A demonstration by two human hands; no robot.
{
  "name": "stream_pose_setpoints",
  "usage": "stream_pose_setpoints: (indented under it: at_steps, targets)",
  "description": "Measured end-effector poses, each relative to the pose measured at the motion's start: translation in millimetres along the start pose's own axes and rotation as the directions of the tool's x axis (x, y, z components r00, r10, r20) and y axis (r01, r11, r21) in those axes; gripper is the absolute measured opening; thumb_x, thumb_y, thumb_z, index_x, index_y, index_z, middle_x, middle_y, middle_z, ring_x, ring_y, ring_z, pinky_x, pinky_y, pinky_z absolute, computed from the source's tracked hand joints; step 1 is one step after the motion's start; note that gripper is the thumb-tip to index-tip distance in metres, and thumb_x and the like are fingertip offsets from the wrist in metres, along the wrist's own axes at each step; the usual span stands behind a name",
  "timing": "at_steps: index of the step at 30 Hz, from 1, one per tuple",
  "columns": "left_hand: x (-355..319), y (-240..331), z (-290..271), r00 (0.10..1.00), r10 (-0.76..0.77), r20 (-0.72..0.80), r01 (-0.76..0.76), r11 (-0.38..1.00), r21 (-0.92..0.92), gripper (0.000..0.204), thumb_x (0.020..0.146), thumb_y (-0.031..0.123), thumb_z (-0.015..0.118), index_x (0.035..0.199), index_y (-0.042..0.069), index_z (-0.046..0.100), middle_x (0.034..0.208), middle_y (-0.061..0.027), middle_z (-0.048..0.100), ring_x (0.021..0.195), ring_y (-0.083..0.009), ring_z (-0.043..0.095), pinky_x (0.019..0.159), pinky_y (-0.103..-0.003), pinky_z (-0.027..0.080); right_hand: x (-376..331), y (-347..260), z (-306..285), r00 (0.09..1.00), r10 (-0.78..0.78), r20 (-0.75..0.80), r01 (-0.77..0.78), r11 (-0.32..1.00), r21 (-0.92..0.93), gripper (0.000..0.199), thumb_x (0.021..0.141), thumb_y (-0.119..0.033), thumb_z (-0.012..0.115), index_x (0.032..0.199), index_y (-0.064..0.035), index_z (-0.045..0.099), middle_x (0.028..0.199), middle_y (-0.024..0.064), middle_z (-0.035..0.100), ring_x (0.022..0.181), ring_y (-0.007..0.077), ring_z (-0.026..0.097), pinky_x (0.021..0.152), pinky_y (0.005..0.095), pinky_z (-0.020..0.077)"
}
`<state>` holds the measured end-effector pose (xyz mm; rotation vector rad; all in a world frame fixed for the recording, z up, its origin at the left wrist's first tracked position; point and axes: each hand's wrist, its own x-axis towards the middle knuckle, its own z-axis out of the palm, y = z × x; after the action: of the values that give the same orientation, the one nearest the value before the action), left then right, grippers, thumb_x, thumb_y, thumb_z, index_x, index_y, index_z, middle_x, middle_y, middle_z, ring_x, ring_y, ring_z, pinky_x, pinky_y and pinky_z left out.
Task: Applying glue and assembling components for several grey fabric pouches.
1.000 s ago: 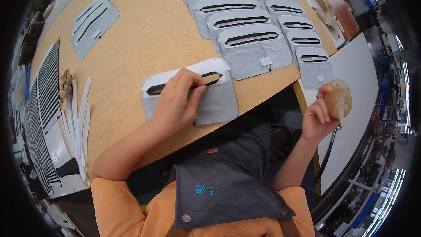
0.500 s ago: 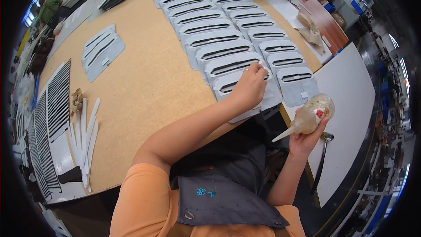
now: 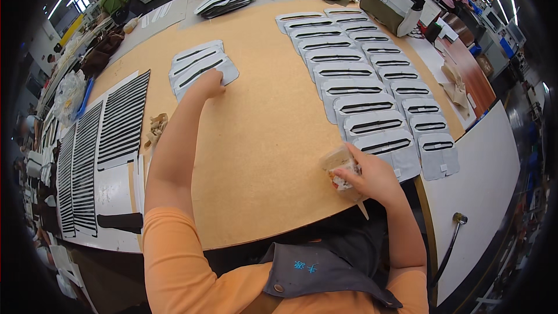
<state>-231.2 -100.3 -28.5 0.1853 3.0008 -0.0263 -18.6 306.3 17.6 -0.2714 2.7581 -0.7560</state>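
Note:
My left hand [image 3: 207,85] is at the near edge of a small overlapping group of light grey fabric panels [image 3: 231,70], each with a black slit. Its fingers are curled together, and what they pinch, if anything, is hidden. In my right hand [image 3: 375,175] is a translucent squeeze bottle [image 3: 332,167] with a coloured patch, its thin pointed nozzle [image 3: 364,210] tipped down near the table's front edge. Just beyond that hand, two long rows of overlapping grey panels [image 3: 354,107] with black slits lie on the tan tabletop [image 3: 261,157].
Sheets of black strips [image 3: 123,119] lie at the left beside a crumpled brown scrap [image 3: 156,128]. Stacked panels [image 3: 224,4] and an olive-and-white bag [image 3: 390,6] sit at the back. A hammer [image 3: 459,219] rests on the white side table [image 3: 482,180]. Other people work farther off.
My left hand has left the panel rows and reached over to the small group at the left. My right hand has brought the bottle leftward over the table's edge. The view has shifted.

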Motion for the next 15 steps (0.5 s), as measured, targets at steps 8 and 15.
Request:
stream_pose_setpoints:
  at_steps: [8,15]
  targets:
    - [-41.1,-0.3,16.9,0.937,-0.011,-0.348,-0.031,0.993,-0.114,0.011,0.081,0.005,0.052,0.09,-0.001,0.055,0.093,-0.0223,0.06,0.089,-0.0398,0.059,0.078,-0.046,0.048,-10.4,-35.1,23.7,0.71,-0.495,-0.5,0.491,0.858,-0.152,0.046,0.082,-0.022,0.069,0.121,-0.0002,0.057,0.117,0.0161,0.056,0.105,0.0341,0.053,0.089,0.0392,0.0444]
    - [-247.7,160.7,-3.8,0.819,0.554,-0.15,-0.572,0.768,-0.289,0.011,0.08,0.01,0.058,0.085,0.002,0.053,0.084,-0.0157,0.056,0.082,-0.0319,0.057,0.071,-0.041,0.045,17.0,-36.7,72.7,0.99,0.024,0.136,-0.132,0.46,0.878,0.034,0.1,-0.021,0.047,0.124,0.0018,0.055,0.094,0.0077,0.064,0.069,0.0082,0.058,0.061,0.0223,0.0494]
